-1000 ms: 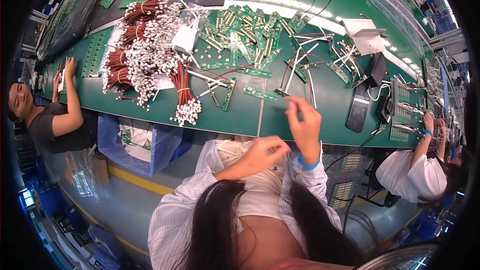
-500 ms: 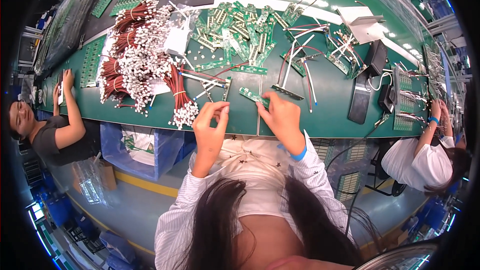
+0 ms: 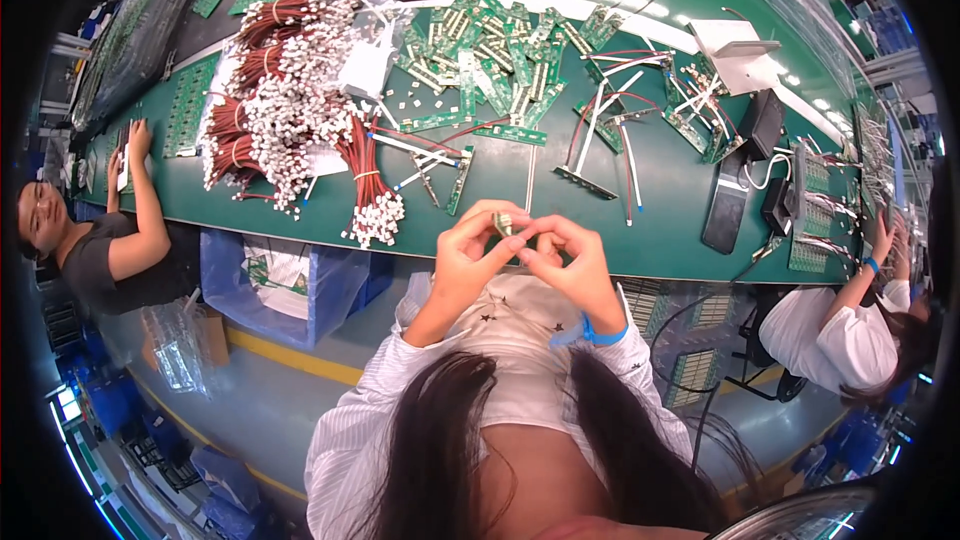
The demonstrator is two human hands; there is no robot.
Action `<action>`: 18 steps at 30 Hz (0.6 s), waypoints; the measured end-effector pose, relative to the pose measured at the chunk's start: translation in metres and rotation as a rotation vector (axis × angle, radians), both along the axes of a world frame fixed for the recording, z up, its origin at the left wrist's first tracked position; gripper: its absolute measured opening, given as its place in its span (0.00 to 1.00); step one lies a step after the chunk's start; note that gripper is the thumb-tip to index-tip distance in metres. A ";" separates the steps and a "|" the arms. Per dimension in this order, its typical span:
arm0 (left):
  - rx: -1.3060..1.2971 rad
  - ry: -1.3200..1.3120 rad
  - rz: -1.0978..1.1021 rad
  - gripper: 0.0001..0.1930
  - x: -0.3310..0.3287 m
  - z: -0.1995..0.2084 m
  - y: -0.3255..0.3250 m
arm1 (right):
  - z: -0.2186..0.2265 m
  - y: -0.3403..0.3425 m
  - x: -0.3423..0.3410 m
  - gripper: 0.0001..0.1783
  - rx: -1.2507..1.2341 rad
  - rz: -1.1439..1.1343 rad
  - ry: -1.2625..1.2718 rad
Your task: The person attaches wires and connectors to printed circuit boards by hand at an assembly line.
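Observation:
Just over the table's near edge, my two hands meet. My left hand [image 3: 462, 262] is closed with a small green circuit board [image 3: 503, 224] between its fingertips; the board is seen nearly end-on. My right hand [image 3: 578, 265], a blue band at its wrist, pinches at the same board from the other side, and its fingertips partly hide it. Beyond my left hand lie a narrow board [image 3: 460, 182] and crossed white-ended wires [image 3: 415, 150]. A dark strip board with wires [image 3: 584, 182] rests beyond my right hand.
Bundled red wires with white connectors [image 3: 285, 90] pile up at left, beside heaped green boards [image 3: 490, 55]. Wired boards [image 3: 700, 115], a black phone-like device [image 3: 724, 215] and a white bracket [image 3: 735, 52] lie right. A lined blue bin [image 3: 330, 305] stands below. Co-workers sit at both sides.
My right hand has lifted the circuit board off the table and drawn it nearer. My left hand has moved right to meet it, closing on the board.

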State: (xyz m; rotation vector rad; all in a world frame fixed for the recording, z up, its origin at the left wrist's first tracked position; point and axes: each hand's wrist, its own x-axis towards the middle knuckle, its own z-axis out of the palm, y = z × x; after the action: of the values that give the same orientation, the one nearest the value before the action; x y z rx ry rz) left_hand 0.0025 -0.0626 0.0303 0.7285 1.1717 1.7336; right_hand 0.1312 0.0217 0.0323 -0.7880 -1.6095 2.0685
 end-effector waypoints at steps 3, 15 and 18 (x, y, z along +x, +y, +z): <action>-0.067 0.006 0.020 0.10 -0.004 -0.003 -0.005 | 0.012 -0.004 -0.003 0.09 0.484 -0.147 -0.127; -0.247 -0.397 -0.014 0.16 -0.009 -0.009 -0.004 | -0.018 0.042 0.020 0.10 1.416 -0.402 -0.496; -0.268 -0.344 0.002 0.16 -0.010 -0.011 -0.003 | -0.023 0.036 0.021 0.10 1.380 -0.370 -0.506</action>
State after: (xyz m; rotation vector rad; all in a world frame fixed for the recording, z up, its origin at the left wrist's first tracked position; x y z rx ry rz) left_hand -0.0073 -0.0660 0.0197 0.2550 1.1312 1.5856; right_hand 0.1526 0.0574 0.0095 -0.9111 -2.3204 0.2076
